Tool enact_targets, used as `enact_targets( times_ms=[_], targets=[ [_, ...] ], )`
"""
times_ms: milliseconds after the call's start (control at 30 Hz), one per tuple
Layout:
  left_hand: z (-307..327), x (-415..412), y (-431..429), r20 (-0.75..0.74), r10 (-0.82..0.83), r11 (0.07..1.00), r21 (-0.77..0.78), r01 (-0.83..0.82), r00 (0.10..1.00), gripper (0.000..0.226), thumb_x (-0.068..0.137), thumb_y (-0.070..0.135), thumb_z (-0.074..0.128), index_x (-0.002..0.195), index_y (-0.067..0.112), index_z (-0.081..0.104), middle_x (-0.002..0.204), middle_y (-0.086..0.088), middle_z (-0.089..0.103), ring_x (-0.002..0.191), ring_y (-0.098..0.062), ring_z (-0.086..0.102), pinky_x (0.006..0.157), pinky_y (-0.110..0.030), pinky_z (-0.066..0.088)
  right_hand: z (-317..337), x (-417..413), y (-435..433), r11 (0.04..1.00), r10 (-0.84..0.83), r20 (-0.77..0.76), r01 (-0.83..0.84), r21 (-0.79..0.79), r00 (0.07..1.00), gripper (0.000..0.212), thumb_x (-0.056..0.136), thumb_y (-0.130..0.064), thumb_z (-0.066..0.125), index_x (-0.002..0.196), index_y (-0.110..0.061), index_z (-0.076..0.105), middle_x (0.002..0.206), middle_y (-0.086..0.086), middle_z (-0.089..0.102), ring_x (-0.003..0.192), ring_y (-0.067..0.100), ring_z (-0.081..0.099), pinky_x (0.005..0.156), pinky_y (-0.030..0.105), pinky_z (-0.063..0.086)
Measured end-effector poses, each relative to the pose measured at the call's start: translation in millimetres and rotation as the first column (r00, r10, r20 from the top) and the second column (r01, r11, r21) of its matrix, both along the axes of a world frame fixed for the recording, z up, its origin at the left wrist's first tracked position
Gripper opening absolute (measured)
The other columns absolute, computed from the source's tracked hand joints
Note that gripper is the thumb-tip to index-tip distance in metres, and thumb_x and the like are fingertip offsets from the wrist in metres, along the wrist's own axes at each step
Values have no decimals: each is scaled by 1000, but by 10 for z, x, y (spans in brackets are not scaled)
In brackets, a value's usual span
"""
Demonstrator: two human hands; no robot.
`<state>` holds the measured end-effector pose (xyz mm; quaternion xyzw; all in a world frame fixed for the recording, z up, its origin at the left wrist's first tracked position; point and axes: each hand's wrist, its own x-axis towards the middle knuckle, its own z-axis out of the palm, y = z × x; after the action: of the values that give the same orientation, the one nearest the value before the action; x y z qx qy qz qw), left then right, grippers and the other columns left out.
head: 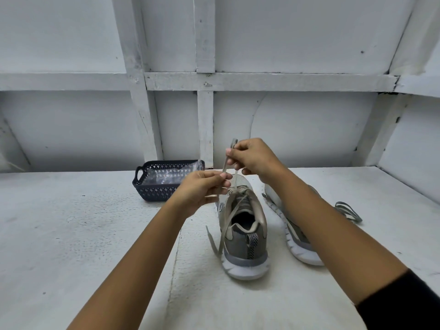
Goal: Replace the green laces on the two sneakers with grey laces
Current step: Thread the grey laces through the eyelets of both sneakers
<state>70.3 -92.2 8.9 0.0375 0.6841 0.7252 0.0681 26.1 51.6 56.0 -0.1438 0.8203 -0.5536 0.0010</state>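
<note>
A grey sneaker stands upright at the centre of the white surface, heel toward me, with a grey lace threaded through its lower eyelets. My left hand pinches one strand of that lace just above the toe. My right hand is higher and pinches the lace's other part, pulling it up taut. One loose end hangs down the shoe's left side. A second sneaker lies tilted on its side to the right, partly hidden by my right forearm. A greenish lace lies coiled at the far right.
A dark blue perforated basket holding clear plastic wrap sits behind and left of the sneakers. White panelled walls close the surface at the back and at the right.
</note>
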Motion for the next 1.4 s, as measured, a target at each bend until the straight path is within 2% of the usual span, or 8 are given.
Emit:
enact_targets(
  times_ms=[200, 333, 500, 600, 667, 867, 1200, 1400],
  targets=[
    [-98, 45, -131, 15, -57, 998, -5, 57, 998, 14, 92, 9, 54, 94, 10, 68, 74, 2, 72, 62, -4, 65, 65, -20, 46, -61, -76, 12, 998, -48, 20, 48, -31, 999, 25, 94, -15, 56, 69, -12, 58, 66, 0, 61, 39, -3, 51, 39, 12, 38],
    [-136, 84, -199, 83, -138, 982, 139, 125, 987, 20, 89, -2, 50, 98, 5, 67, 83, -4, 74, 68, -8, 69, 68, -20, 54, -193, -84, 15, 998, -68, 11, 68, 8, 998, 27, 95, -18, 54, 69, -11, 60, 67, 0, 63, 44, 2, 51, 44, 16, 37],
    [-236, 50, -161, 162, 53, 941, 323, -104, 985, 14, 91, 3, 51, 95, 6, 65, 80, -3, 74, 69, -9, 71, 70, -24, 56, -460, 53, 86, 863, -128, -249, 232, 449, 960, 40, 95, -36, 49, 79, -4, 68, 83, 13, 63, 77, 24, 54, 64, 27, 36],
    [-306, 21, -103, 187, 129, 917, 351, -189, 974, 12, 90, 9, 57, 90, 13, 69, 73, 5, 71, 65, -6, 66, 66, -22, 52, -607, 204, 83, 722, -135, -242, 263, 640, 961, 42, 93, -48, 44, 95, -16, 70, 116, 8, 48, 113, 28, 40, 93, 35, 37],
    [-343, 18, -37, 189, 159, 913, 345, -217, 969, 12, 89, 9, 59, 92, 14, 70, 67, 7, 68, 59, -4, 63, 61, -19, 49, -696, 249, 67, 677, -144, -194, 240, 696, 970, 47, 91, -56, 41, 99, -20, 70, 122, 6, 41, 120, 29, 33, 99, 38, 34],
    [-444, -24, 123, 119, 321, 899, 275, -342, 940, 9, 86, -2, 62, 87, 5, 67, 60, 2, 68, 55, -2, 66, 51, -12, 49, -821, 212, 64, 854, -196, -41, 191, 484, 980, 31, 94, -37, 50, 101, -16, 71, 127, 5, 39, 125, 26, 32, 105, 29, 26],
    [-524, -75, 295, -229, 378, 919, -23, -394, 897, 24, 81, 4, 69, 67, 22, 70, 62, 3, 69, 70, -17, 63, 74, -35, 52, -960, 147, 120, 915, -175, -62, 185, 359, 983, 25, 95, -24, 52, 105, -8, 69, 127, 4, 39, 126, 22, 34, 108, 31, 28],
    [-582, -106, 360, -306, 428, 884, -55, -465, 850, 8, 83, 6, 68, 80, 12, 72, 73, 1, 70, 72, -11, 65, 73, -26, 52, -1005, 128, 138, 931, -173, -69, 186, 315, 983, 25, 94, -23, 53, 105, -8, 69, 117, -1, 37, 125, 22, 37, 109, 34, 28]
  ],
)
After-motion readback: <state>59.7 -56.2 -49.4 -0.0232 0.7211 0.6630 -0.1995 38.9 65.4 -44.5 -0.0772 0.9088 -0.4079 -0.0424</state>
